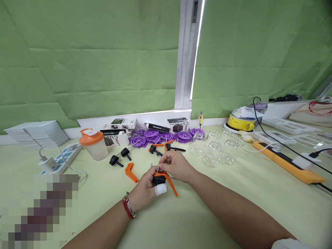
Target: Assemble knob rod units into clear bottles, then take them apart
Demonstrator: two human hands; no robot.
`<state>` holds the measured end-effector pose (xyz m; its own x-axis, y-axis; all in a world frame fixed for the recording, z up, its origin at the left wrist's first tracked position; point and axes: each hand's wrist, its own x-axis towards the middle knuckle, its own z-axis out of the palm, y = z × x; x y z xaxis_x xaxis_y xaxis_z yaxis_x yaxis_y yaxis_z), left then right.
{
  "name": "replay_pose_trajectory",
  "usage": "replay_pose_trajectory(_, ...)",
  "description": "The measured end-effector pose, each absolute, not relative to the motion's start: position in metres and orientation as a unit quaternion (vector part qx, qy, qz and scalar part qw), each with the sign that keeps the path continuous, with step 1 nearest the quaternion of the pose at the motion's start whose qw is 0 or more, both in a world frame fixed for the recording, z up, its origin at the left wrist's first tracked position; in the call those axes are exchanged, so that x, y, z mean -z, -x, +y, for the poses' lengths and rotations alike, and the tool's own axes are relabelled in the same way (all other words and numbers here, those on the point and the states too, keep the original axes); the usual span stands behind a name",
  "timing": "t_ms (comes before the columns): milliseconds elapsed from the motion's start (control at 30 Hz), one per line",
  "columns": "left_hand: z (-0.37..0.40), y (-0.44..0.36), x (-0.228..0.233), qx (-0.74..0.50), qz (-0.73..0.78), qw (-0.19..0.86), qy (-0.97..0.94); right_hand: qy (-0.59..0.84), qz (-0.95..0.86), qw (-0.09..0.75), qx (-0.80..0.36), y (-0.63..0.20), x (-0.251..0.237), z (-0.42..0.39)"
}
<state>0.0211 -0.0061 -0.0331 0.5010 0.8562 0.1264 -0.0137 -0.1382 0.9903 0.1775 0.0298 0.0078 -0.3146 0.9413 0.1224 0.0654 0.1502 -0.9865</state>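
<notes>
A pale green table (207, 221) fills the lower frame beneath green blinds. At far left lie a stack of white booklets (36, 133), a power strip with a plugged charger (53, 162), and, lower left, a pixelated patch that hides whatever is there. Right of these stands a cloudy shaker bottle with an orange lid (93, 144), then loose black-knobbed screws (119, 156) and an orange clamp arm (131, 172) lying apart on the table. At centre, the left hand (145, 192), with a bracelet at the wrist and a white-bandaged finger, has its grip closed around a small orange and black clamp (163, 180); the right hand (176, 166) pinches with its grip closed on a thin metal rod rising from the clamp's top. The clamp looks light, stiff, hard plastic, probably best held by its black body, with the slender rod turned by the fingertips; it seems small enough to slip. The fingers cover most of the clamp, so how its parts join cannot be seen. Behind lie purple plastic discs (155, 135) and small boxes (123, 124). Further right, clear glass jars (215, 152), likely fragile, a yellow round device (241, 121) and an orange power strip (290, 166); the right edge is cut off.
</notes>
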Motion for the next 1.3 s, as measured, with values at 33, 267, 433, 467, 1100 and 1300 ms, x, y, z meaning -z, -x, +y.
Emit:
replay_pose_trajectory(33,-0.006,-0.021,0.034,-0.381,0.324,0.574,-0.648,0.398,-0.640,0.411,-0.513,-0.178,-0.007,0.030)
replay_pose_trajectory(267,-0.004,-0.020,0.035,-0.395,0.326,0.581,-0.632,0.396,-0.695,0.372,-0.471,-0.177,0.003,0.032)
replay_pose_trajectory(433,-0.003,-0.023,0.033,-0.400,0.339,0.577,-0.627,0.408,-0.736,0.343,-0.418,-0.176,0.009,0.031)
replay_pose_trajectory(467,-0.002,-0.023,0.034,-0.402,0.340,0.576,-0.626,0.406,-0.749,0.335,-0.401,-0.176,0.007,0.030)
replay_pose_trajectory(1100,-0.002,-0.016,0.029,-0.349,0.338,0.580,-0.654,0.266,-0.947,0.149,-0.100,-0.189,-0.018,0.017)
replay_pose_trajectory(1300,-0.004,-0.016,0.024,-0.295,0.383,0.508,-0.713,0.227,-0.963,0.139,-0.035,-0.189,-0.018,0.012)
